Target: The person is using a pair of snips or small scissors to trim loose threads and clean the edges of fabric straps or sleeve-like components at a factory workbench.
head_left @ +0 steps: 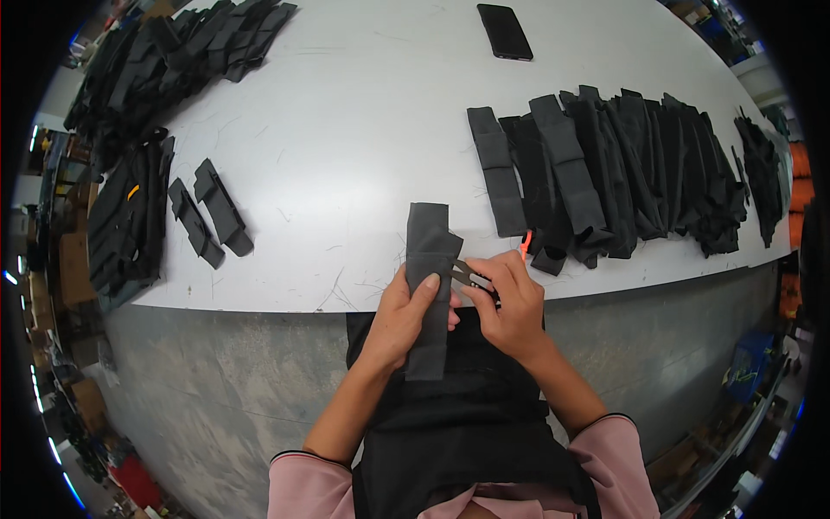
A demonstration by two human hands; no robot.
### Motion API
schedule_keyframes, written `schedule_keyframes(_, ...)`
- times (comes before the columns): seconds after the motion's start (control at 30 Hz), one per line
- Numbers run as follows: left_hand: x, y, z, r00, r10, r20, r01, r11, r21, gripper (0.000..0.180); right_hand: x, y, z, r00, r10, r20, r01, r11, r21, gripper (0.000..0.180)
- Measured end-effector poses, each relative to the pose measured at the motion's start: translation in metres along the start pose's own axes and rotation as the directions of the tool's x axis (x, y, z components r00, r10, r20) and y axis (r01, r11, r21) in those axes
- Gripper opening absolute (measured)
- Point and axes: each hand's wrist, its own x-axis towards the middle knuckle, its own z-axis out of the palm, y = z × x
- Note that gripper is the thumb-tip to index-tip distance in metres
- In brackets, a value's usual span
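My left hand (403, 310) grips a dark grey fabric strip (427, 233) at the table's front edge, thumb on top and fingertips showing beyond its right side. The strip lies lengthwise away from me, its near end hanging over my black apron. A small flap sticks out on its right side. In my right hand (510, 303) is a pair of small thread snips (468, 275), with the tips at the strip's right edge, just below the flap. An orange piece (526, 245) shows above my right fingers; I cannot tell whether it belongs to the snips.
A long row of dark fabric strips (596, 173) covers the right of the white table (346, 156). Two short fabric pieces (223, 208) lie left, beside a dark stack (134, 221) and a larger heap (173, 60). A black phone (505, 33) lies at the back. Loose threads are scattered about.
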Motion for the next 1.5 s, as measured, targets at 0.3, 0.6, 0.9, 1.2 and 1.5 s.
schedule_keyframes(0.3,-0.005,0.003,0.002,1.000,-0.024,-0.013,0.025,1.000,0.019,0.024,0.003,0.005,0.005,0.987,-0.110,-0.113,0.099,0.990,-0.099,0.022)
schedule_keyframes(0.6,-0.001,-0.013,-0.002,0.988,0.148,-0.052,-0.121,0.927,0.355,0.023,0.022,-0.010,0.001,0.996,0.028,0.087,-0.040,0.990,0.139,0.022)
schedule_keyframes(0.9,-0.004,-0.010,-0.004,0.941,0.320,-0.114,-0.073,0.518,0.852,0.028,0.031,-0.009,-0.005,0.969,0.028,0.247,-0.042,0.998,0.050,0.024)
schedule_keyframes(1.2,-0.004,-0.013,-0.006,0.912,0.406,-0.059,-0.131,0.424,0.896,0.026,0.028,-0.013,-0.007,0.949,-0.227,0.217,0.277,0.931,-0.237,0.025)
schedule_keyframes(1.5,0.008,-0.014,-0.014,0.980,0.197,0.037,-0.197,0.913,0.357,0.032,0.020,0.001,0.020,0.893,0.340,0.295,-0.435,0.819,0.374,0.015)
